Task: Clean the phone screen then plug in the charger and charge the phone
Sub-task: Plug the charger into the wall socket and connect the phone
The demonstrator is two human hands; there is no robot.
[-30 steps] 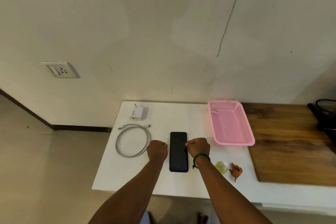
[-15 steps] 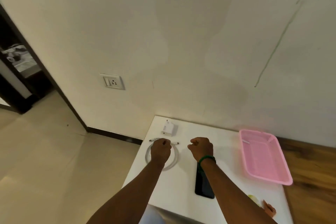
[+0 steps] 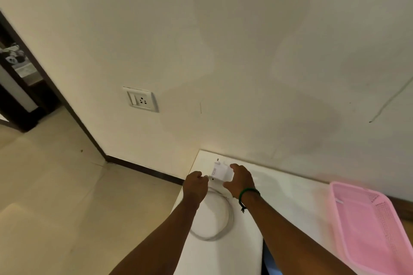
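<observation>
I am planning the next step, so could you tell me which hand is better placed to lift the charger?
Right, probably: the right hand curls round the charger on the table, while the left hand seems to pinch the end of the cable.

1. I see a pink basket (image 3: 375, 236) on the right of the white table (image 3: 290, 194) (a small white bit lies in its far corner, too small to name).
2. A cream wall (image 3: 245, 51) stands behind, with dark skirting (image 3: 143, 168) at its foot.
3. Beige floor (image 3: 67, 207) on my left, doorway (image 3: 13, 87) beyond.
</observation>
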